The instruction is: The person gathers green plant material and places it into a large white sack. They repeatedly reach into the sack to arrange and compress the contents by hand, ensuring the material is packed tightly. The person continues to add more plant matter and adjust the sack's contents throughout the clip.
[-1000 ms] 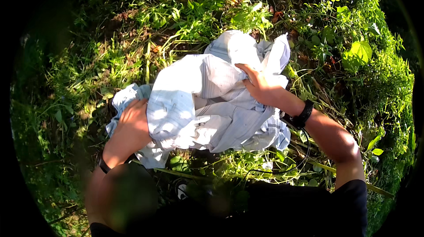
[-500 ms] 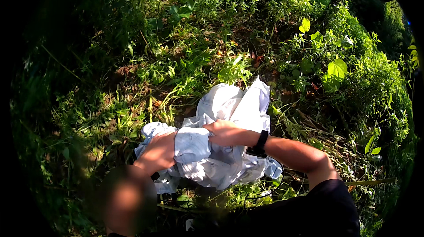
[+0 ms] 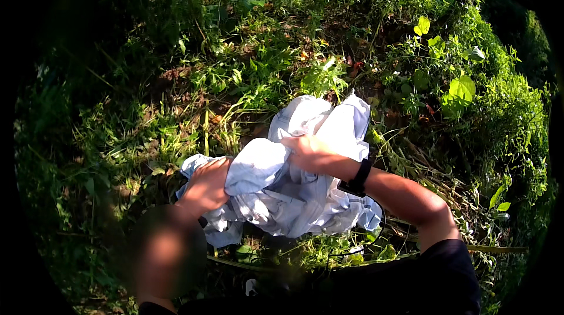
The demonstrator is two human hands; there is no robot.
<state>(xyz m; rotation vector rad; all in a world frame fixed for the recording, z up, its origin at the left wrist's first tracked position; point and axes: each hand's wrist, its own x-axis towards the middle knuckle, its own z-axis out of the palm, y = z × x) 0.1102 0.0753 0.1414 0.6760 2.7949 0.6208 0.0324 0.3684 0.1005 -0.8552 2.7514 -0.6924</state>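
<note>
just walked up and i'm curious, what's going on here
Someone is handling a crumpled pale cloth with both bare hands. The left hand is at the cloth's left side, and the right hand is on it near the middle; how firmly either grips is hard to tell. The cloth lies bunched up outdoors, among green plants.

I'm outdoors on sunlit, pretty weedy ground [image 3: 175, 75]: thick greenery [image 3: 520, 124] right of this broad yellow-green leaf [image 3: 462, 88], dry stalks [image 3: 432, 169] on my side of it.
</note>
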